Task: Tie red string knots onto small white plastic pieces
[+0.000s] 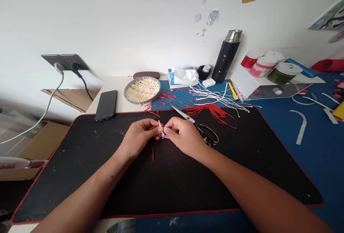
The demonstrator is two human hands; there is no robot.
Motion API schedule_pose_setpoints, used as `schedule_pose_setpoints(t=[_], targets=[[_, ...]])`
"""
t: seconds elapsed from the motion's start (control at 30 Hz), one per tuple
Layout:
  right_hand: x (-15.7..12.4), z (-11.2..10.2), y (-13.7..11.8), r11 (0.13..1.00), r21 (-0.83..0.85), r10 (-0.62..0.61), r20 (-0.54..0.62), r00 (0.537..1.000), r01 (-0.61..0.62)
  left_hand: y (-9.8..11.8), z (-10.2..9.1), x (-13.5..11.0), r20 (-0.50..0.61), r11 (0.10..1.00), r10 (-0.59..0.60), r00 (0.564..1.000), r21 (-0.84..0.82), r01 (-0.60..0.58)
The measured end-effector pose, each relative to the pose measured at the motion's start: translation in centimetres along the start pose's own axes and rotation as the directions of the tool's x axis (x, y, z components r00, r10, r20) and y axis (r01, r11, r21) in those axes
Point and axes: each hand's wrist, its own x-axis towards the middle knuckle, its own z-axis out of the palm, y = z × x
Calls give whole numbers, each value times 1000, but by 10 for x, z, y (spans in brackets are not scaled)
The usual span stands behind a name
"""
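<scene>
My left hand (143, 132) and my right hand (180, 132) meet over the black mat, fingertips pinched together. Between them is a small bundle of red and white cord (160, 124), with a bit of purple showing below it. The left thumb and fingers press on the cords; the right thumb and forefinger pinch at the same spot. A red cord end (153, 153) hangs down below the left hand. Just behind my right hand lies a pair of scissors (204, 128) with black handles, partly covered by the hand. The fingers hide most of the bundle.
Behind the mat (166, 183) lie red cords (211, 112) and white cords (215, 95). A woven basket (142, 89), phone (106, 105), tissue pack (184, 77) and black thermos (226, 57) stand farther back. Paint jars (284, 73) sit on a white box at right.
</scene>
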Motion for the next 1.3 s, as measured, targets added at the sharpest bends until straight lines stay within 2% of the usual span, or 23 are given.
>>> schedule_pose_setpoints(t=[0.1,0.3,0.4,0.63,0.87,1.13,1.3], targets=[[0,-1,-1,999,35,-3,18,1000,2,-1,0,1,13,999,0,1000,-45,0],[-1,-5,-6,969,244,11,82,997,-31,3,0,0,39,966,-29,999,-254,38],[-1,-4,-4,960,275,21,90,996,-45,5,1,-1,35,953,-43,998,-299,51],[-1,-2,1,988,157,-18,66,998,8,2,1,0,40,964,-49,998,-259,57],[-1,-3,-1,997,70,24,61,998,-29,-4,0,2,20,994,-3,1000,-113,5],[0,-3,-2,994,84,60,54,997,-64,-6,0,1,26,997,36,999,-66,-35],[0,-2,-1,976,210,46,91,995,-64,0,1,0,35,979,-2,999,-206,9]])
